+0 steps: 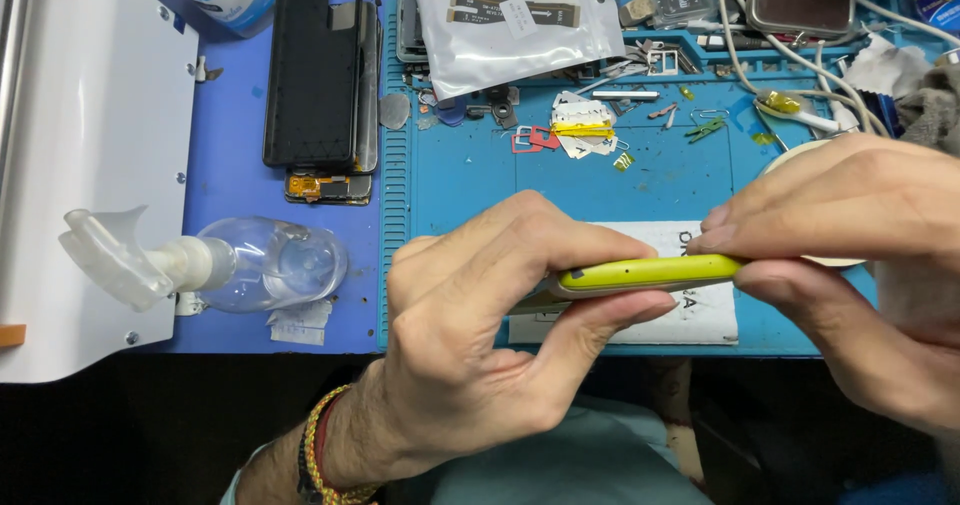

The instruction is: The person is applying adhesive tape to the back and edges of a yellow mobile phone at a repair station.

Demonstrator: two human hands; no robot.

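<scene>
I hold the yellow-green phone (650, 272) edge-up just above the blue mat (460, 175), left hand (480, 335) and right hand (850, 255) clamped on its ends (parts lie scattered beyond it); reassembly seems unfinished.

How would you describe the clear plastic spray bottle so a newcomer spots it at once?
Start at the blue work mat, then look left onto the darker blue table surface. The clear plastic spray bottle lies on its side there, its white trigger head over the white panel. It is the only see-through container, below the black phone case.
</scene>
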